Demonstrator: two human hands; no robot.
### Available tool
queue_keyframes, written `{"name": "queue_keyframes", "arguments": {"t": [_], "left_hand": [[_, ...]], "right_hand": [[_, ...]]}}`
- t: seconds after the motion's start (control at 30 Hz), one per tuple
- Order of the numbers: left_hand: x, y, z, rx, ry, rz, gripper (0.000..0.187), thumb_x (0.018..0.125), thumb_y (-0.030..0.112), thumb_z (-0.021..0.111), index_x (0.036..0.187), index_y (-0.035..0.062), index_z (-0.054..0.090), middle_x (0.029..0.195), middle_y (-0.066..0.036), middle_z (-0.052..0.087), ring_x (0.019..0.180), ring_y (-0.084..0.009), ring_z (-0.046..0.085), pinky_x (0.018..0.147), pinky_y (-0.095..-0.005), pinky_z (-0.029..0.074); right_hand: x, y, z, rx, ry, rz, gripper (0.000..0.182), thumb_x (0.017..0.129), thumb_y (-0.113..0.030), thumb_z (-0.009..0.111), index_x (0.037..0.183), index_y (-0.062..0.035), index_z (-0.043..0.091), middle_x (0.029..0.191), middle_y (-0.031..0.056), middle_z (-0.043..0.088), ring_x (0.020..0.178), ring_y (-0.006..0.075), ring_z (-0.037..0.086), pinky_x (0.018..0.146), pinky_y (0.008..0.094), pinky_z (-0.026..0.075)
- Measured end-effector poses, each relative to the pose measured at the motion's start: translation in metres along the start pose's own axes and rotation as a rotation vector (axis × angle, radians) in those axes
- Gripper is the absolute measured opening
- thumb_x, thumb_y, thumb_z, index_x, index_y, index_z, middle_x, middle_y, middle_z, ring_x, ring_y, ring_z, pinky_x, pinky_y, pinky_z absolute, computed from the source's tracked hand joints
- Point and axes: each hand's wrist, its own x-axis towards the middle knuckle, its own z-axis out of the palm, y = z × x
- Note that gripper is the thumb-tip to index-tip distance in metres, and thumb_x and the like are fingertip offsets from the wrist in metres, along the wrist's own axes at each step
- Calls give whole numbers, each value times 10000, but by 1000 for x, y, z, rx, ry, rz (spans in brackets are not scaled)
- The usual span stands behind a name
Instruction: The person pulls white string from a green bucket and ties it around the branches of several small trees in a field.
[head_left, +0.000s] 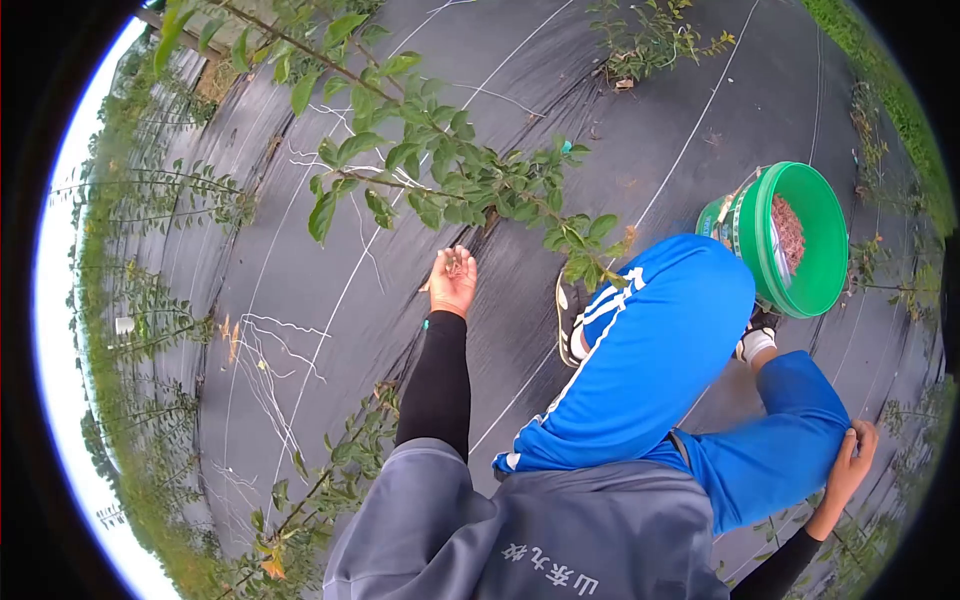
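Bits point(458, 267) lie in the left hand point(455, 288), palm up and half open, near leaves point(510, 185). It seems a holding step; moving needs a flat palm. The right hand point(855, 458), loosely open, touches a knee point(826, 405). A green bucket point(826, 220) holds pink stuff point(787, 236).

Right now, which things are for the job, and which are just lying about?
Seem part of it:
- left hand, cupped, palm up
- green bucket of pinkish bits
- leafy branch beside the hand

Seem just lying about:
- white strings on black sheet
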Motion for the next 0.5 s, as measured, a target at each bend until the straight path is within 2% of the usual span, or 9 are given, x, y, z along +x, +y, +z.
{"name": "queue_keyframes", "arguments": {"t": [0.03, 0.07, 0.13, 0.2, 0.27, 0.3, 0.37, 0.5], "left_hand": [[15, -4, -2, 61, 41, 21, 213, 876, 310, 577, 796, 117, 621, 878, -36, 660, 835, -178, 628, 786, -342, 509], [30, -8, -5, 64, 45, 9, 213, 876, 310, 577, 796, 117, 621, 878, -36, 660, 835, -178, 628, 786, -342, 509], [59, -15, -8, 243, 232, -37, 208, 876, 321, 576, 853, 115, 604, 888, -29, 654, 824, -174, 626, 781, -344, 509], [89, -15, -9, 328, 291, -40, 163, 900, 273, 533, 931, 122, 585, 900, -26, 651, 830, -171, 621, 781, -341, 508], [113, -12, -7, 309, 264, -45, 156, 891, 239, 527, 955, 112, 591, 878, -15, 650, 827, -175, 622, 790, -339, 501], [113, -15, 5, 270, 250, -10, 176, 875, 227, 543, 979, 95, 592, 889, -25, 639, 851, -206, 615, 807, -348, 494], [143, -5, -21, 292, 231, -47, 178, 875, 209, 539, 987, 79, 588, 911, -43, 630, 860, -224, 606, 815, -358, 491], [160, 15, -43, 279, 187, -86, 198, 872, 130, 517, 1021, 6, 558, 990, -107, 598, 918, -268, 564, 848, -378, 472]], "right_hand": [[-1, 5, 0, -4, -11, 31, 140, 854, -37, 495, 967, 12, 560, 1032, 128, 550, 989, 256, 526, 880, 337, 395], [-2, 9, -1, -9, -22, 63, 141, 858, -38, 491, 970, 11, 560, 1037, 128, 549, 992, 255, 525, 881, 338, 394], [-7, 23, 0, -71, -48, 188, 144, 867, -44, 489, 982, 6, 559, 1064, 125, 542, 1006, 247, 521, 878, 337, 394], [-9, 33, 3, -95, -75, 255, 152, 886, -65, 479, 994, 5, 561, 1086, 121, 538, 1004, 242, 525, 865, 340, 400], [-6, 36, 7, -63, -91, 407, 168, 905, -83, 464, 1009, 5, 563, 1078, 122, 546, 986, 241, 532, 850, 338, 405], [-4, 46, 10, -71, -102, 410, 168, 905, -83, 464, 1009, 5, 563, 1078, 122, 546, 986, 241, 532, 850, 338, 405], [2, 71, 18, -50, -135, 491, 199, 928, -112, 432, 1019, 3, 566, 1064, 123, 556, 967, 245, 536, 843, 345, 410], [33, 67, 31, -115, -168, 430, 232, 943, -141, 398, 1030, -3, 563, 1047, 125, 563, 958, 249, 534, 850, 357, 407]]}}
